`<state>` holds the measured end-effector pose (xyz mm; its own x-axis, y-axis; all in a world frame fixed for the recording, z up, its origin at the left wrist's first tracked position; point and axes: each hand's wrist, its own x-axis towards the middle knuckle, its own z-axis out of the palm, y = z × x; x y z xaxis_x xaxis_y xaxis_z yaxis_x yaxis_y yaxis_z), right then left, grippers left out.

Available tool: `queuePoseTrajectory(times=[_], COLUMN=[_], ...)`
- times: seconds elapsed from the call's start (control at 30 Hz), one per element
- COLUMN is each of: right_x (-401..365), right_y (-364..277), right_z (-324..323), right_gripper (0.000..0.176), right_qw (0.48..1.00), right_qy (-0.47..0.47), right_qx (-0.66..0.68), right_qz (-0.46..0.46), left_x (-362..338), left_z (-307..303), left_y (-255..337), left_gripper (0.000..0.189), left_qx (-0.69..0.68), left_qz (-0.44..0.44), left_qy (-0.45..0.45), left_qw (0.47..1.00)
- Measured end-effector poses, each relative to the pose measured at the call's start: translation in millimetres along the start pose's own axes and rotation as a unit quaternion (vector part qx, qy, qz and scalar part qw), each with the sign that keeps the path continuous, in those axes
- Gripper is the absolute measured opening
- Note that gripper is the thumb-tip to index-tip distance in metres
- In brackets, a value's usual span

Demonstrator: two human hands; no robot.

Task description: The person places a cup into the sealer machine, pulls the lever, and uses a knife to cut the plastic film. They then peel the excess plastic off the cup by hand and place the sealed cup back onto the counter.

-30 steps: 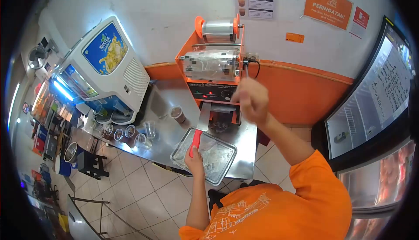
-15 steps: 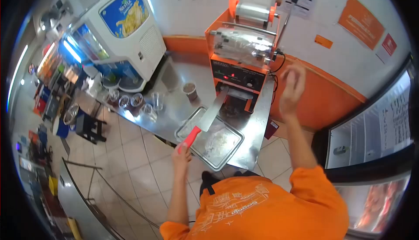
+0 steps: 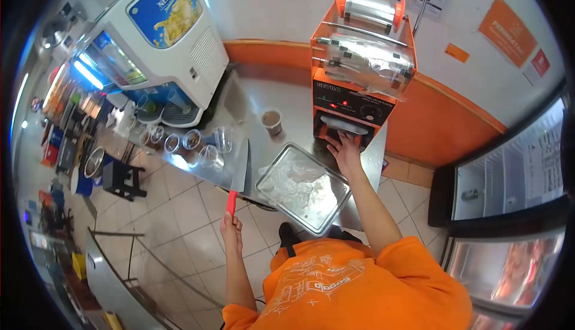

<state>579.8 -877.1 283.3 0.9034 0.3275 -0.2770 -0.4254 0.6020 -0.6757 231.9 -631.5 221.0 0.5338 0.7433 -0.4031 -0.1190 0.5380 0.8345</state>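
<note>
My left hand [image 3: 231,229] is closed around the red handle of a large knife [image 3: 240,171], whose broad blade points up and away at the counter's front edge. My right hand [image 3: 345,151] reaches with spread fingers to the front slot of an orange cup sealing machine [image 3: 353,93], fingertips right at the metal piece in the slot. Between my arms lies a metal tray [image 3: 281,201] with crumpled clear plastic [image 3: 299,177] in it. Behind the tray stands a plastic cup with brown contents [image 3: 272,122].
Several clear cups [image 3: 223,139], some with dark contents, stand along the left of the steel counter [image 3: 242,93]. A white drink dispenser [image 3: 206,54] is behind them. At the right is a glass-fronted fridge [image 3: 509,168]; a black stool [image 3: 124,177] stands on the tiled floor.
The knife has swung left, away from the machine's slot, in my left hand. My right hand has come down from beside the machine to the slot. The camera view has shifted slightly.
</note>
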Motion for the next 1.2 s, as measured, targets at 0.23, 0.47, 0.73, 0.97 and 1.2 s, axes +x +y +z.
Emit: queuePoseTrajectory(times=[0.23, 0.47, 0.73, 0.97, 1.2], right_x=[-32, -128, -135, -59, -31], right_y=[21, 52, 53, 51, 37], right_z=[4, 21, -25, -67, -70], right_gripper=[0.026, 0.033, 0.042, 0.04, 0.044], right_qw=[0.999, 0.993, 0.995, 0.978, 0.973], right_qy=[0.029, 0.1, -0.013, 0.017, -0.003], right_qx=[0.024, 0.001, 0.025, 0.205, 0.219], right_qz=[0.004, 0.062, 0.092, 0.034, 0.077], left_x=[62, 88, 78, 19, -12], left_z=[2, -1, 60, 230, 340], left_y=[0, 1, 132, 344, 206], left_gripper=[0.034, 0.056, 0.039, 0.031, 0.025], left_qx=[0.094, 0.244, 0.565, 0.134, 0.499], left_qz=[-0.053, -0.088, 0.211, 0.479, 0.582], left_qy=[-0.051, -0.035, -0.069, -0.02, -0.414], left_qw=[0.993, 0.965, 0.795, 0.867, 0.492])
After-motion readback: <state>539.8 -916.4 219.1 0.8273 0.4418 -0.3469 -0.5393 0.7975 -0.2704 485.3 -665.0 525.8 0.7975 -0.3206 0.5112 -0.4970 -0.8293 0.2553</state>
